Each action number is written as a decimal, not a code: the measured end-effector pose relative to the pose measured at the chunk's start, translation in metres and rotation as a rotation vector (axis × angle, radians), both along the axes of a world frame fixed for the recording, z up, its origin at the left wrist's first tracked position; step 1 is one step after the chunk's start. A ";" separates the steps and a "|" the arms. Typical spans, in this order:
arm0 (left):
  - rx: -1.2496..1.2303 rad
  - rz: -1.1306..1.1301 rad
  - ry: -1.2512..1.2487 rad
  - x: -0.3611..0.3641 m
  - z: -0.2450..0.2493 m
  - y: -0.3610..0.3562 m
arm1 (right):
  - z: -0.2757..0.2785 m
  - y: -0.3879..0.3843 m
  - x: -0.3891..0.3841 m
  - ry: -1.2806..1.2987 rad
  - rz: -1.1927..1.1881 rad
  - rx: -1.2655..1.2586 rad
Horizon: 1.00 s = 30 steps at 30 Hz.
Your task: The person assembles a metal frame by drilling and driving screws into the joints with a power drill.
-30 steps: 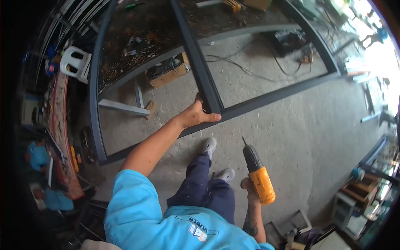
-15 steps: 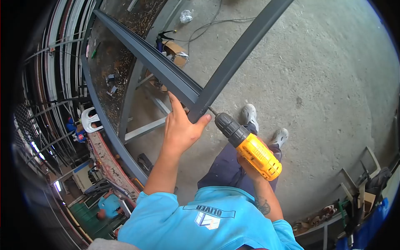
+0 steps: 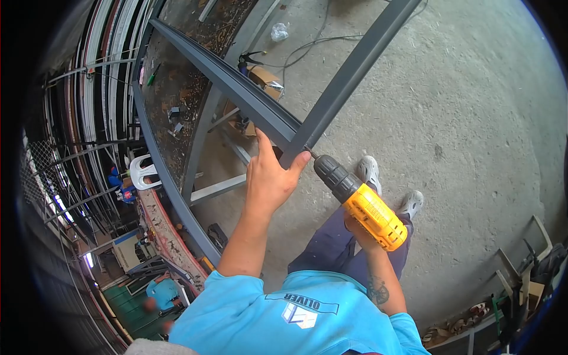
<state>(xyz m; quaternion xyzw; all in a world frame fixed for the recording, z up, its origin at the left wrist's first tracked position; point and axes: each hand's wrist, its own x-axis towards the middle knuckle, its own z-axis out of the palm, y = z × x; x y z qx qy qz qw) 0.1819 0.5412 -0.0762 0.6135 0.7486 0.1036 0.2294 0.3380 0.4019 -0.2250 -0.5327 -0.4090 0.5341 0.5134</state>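
Gripping a yellow-and-black drill [image 3: 376,218], the right hand [image 3: 357,229] shows in the head view under the tool's body; its grip is closed around the handle, much of which is hidden. The drill tilts up and leftward in the view, its thin bit [image 3: 312,152] pointing to the lower corner of a dark grey metal frame [image 3: 362,70], at or just beside its edge; whether the tip has entered the metal cannot be told. At that corner two bars meet, one rising to the upper right, the other running to the upper left. The left hand [image 3: 269,182] holds the frame there, its grip narrowed on the bar's end, with the thumb close to the bit and the index finger along the other side.

Past the frame, a dark worktop [image 3: 170,92] carries metal shavings and a green-handled tool [image 3: 153,75]. A cardboard box [image 3: 264,76] and a clear plastic bag [image 3: 279,32] lie on the concrete floor [image 3: 473,118]. A white plastic chair [image 3: 142,173] stands at the left, and farther down that side another person [image 3: 163,291] in blue bends forward.
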 end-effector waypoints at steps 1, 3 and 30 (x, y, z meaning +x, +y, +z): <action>0.000 0.001 -0.003 0.000 0.000 0.000 | 0.004 0.002 0.000 -0.003 0.001 0.000; 0.046 -0.008 0.001 0.001 0.000 0.000 | 0.016 0.007 0.001 0.388 -0.026 -0.208; -0.169 0.312 -1.048 -0.032 -0.002 0.010 | 0.051 0.010 0.014 0.736 0.038 -0.345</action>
